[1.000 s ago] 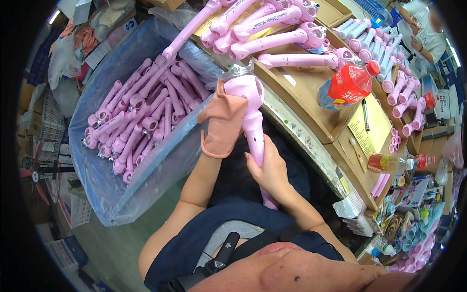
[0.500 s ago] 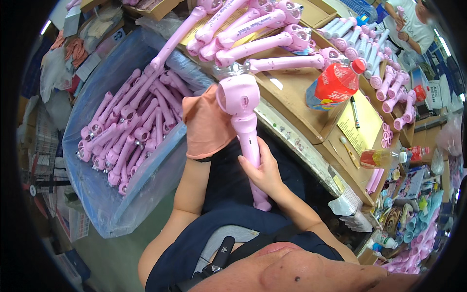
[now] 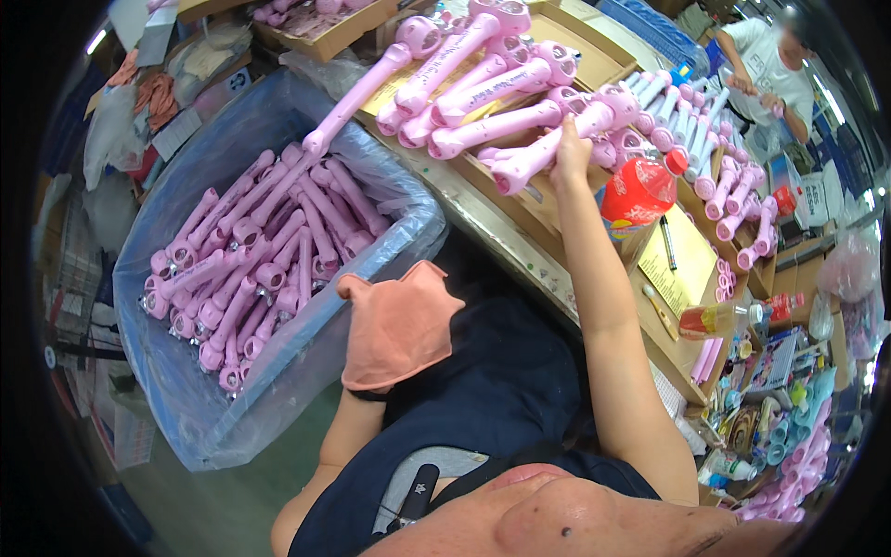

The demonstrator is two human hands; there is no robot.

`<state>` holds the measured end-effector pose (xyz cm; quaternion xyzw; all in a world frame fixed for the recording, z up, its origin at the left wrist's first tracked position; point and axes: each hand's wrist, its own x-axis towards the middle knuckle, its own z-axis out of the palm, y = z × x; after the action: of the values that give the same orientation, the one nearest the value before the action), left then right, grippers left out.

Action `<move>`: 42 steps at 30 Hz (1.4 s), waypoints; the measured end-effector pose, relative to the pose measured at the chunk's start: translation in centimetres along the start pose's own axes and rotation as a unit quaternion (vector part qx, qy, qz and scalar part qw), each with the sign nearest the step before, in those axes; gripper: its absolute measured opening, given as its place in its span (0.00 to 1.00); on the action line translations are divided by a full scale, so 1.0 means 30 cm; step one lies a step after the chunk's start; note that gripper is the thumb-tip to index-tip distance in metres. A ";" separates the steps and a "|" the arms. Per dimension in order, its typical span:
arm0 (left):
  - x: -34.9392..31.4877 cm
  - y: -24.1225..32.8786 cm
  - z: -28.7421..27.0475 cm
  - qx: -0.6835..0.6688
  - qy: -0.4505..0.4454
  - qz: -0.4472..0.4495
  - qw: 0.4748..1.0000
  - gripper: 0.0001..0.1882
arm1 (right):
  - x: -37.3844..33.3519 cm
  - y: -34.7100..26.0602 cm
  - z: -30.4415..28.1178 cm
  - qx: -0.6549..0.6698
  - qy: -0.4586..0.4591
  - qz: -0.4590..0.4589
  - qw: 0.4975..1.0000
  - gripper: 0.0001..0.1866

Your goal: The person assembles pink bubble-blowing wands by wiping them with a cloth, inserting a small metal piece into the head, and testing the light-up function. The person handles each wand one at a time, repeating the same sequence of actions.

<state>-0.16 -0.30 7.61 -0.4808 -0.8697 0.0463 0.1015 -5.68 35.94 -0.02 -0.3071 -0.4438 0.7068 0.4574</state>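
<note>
At the far side, my right hand (image 3: 572, 156) is closed around a pink plastic toy wand (image 3: 534, 160), which lies at the near edge of a pile on the workbench. Several similar pink wands (image 3: 497, 91) with ring-shaped heads rest beside it on a cardboard tray. An orange cloth (image 3: 399, 325) covers my left hand (image 3: 371, 357) in front of my body, and the fingers are hidden beneath it. No wand touches the cloth now. Left of that hand, many pink wands (image 3: 269, 251) fill a bin lined with blue plastic (image 3: 200, 432).
A red-labelled bottle (image 3: 640, 190) stands right of my right forearm, near a yellow sheet (image 3: 677, 265), a black pen (image 3: 668, 243) and a brush (image 3: 660, 312). Another bottle (image 3: 715, 321) lies nearer. White-and-pink wands (image 3: 696, 116) are heaped beyond. A person (image 3: 766, 65) works at the far right.
The pink wand that was upright between my hands is no longer there. My right hand has reached away to the pile and grasped a wand; my cloth-covered left hand has lowered.
</note>
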 end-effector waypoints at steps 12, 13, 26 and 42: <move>-0.294 -0.674 0.126 0.068 0.014 -0.237 0.969 0.03 | -0.167 0.038 0.006 -0.103 -0.121 -0.078 0.984 0.30; -0.322 -0.728 0.135 0.082 0.007 -0.251 0.964 0.03 | -0.267 0.046 0.059 -0.192 -0.056 -0.123 0.972 0.33; -0.428 -0.927 0.242 0.033 -0.031 -0.299 0.953 0.04 | -0.679 0.839 0.795 -0.429 -0.746 -0.474 0.188 0.21; -0.379 -0.912 0.168 0.054 0.010 -0.283 0.957 0.04 | -0.695 0.926 0.832 -0.438 -0.490 0.255 0.709 0.25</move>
<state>-18.00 -24.41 6.07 -0.2089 -0.9654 0.0579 0.1449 -28.85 2.92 -14.25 -0.1847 -0.7701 0.5741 -0.2078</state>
